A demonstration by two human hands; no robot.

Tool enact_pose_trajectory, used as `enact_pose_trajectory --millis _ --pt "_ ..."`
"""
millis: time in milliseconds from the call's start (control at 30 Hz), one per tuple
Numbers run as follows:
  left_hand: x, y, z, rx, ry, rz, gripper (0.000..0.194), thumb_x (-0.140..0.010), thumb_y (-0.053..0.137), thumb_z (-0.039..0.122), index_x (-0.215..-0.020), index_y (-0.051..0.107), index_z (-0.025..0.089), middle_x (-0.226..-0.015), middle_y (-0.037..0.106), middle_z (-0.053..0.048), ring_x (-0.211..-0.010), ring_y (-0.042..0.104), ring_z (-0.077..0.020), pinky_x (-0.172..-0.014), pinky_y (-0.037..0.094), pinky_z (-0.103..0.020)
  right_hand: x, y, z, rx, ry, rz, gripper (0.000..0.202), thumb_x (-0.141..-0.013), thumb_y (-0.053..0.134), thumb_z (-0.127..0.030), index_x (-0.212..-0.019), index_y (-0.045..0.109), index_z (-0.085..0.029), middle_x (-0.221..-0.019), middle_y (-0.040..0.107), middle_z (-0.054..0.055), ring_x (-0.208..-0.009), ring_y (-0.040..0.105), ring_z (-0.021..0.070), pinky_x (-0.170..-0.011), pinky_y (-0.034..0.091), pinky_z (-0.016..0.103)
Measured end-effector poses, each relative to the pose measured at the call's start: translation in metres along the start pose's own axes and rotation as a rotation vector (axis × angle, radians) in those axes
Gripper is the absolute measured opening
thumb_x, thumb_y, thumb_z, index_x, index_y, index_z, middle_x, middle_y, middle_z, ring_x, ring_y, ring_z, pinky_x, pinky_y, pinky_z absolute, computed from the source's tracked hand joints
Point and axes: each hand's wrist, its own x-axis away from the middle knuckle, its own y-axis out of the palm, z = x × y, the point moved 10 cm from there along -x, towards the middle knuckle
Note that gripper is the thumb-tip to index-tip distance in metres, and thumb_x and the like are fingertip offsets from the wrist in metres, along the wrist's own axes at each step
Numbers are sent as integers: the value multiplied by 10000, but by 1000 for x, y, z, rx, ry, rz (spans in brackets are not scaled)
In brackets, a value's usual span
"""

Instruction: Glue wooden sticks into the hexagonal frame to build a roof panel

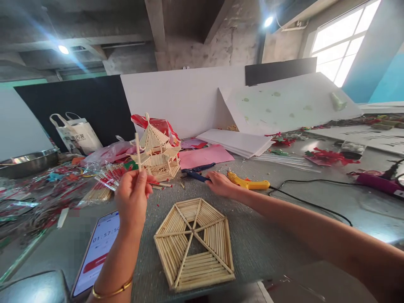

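Observation:
My left hand (132,191) pinches a thin wooden stick (138,149), which points upward from between thumb and fingers. Farther right, my right hand (219,184) has its fingers closed at the handles of blue-handled pliers (197,173) lying on the table. Between my forearms lies a flat, many-sided panel of wooden sticks (208,267), with spokes meeting at the centre and gaps around the middle. Behind my left hand stands a small stick-built pavilion (154,145) with a pointed roof. Just beyond my right hand rests a yellow glue gun (249,183).
A phone (94,248) showing a timer lies beside my left forearm. Wrapped sticks and plastic scraps (41,206) cover the left side. Pink paper (205,156) and white boards (235,141) lie behind the pliers. A black cord (303,202) crosses the table on the right.

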Motion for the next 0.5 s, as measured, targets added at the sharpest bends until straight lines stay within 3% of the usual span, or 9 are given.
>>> enact_pose_trajectory --millis 100,167,233,300,367,500 --pt "-6 -1 -18 275 -148 0 241 -779 549 396 -834 538 162 -701 652 -11 -482 499 -76 -447 368 -185 -8 -3 -11 28 -28 -21 161 -820 511 -248 -892 593 -130 -930 624 108 -864 579 205 -694 375 270" --pt "-7 7 -23 199 -175 -95 268 -774 553 416 -831 566 155 -702 661 -16 -482 506 -78 -453 371 -189 -7 -22 -23 55 -50 63 204 -814 526 -251 -952 590 -115 -1023 588 150 -964 537 250 -778 376 326" --pt "-2 28 -25 -57 -139 -309 266 -773 556 417 -803 608 158 -670 661 -9 -466 501 -86 -457 371 -203 7 -59 -46 89 -147 295 286 -854 461 -233 -1098 536 -105 -1152 527 169 -1070 467 269 -878 342 388" --pt "16 56 -25 -321 -46 -570 224 -779 554 375 -781 649 172 -629 656 4 -479 518 -103 -484 383 -221 40 -91 -81 115 -389 527 336 -884 384 -178 -1202 473 -116 -1266 462 155 -1148 403 260 -936 305 414" --pt "37 79 -18 -422 79 -734 203 -799 528 332 -792 672 190 -626 658 8 -537 553 -121 -527 400 -233 69 -96 -106 111 -588 545 326 -891 362 -154 -1197 475 -137 -1238 489 138 -1138 406 246 -920 320 421" --pt "63 100 6 -382 256 -803 205 -828 518 326 -823 675 194 -730 687 -14 -651 590 -135 -602 417 -249 94 -72 -110 108 -635 389 204 -897 380 -155 -959 570 -116 -821 581 83 -765 491 175 -666 380 316"
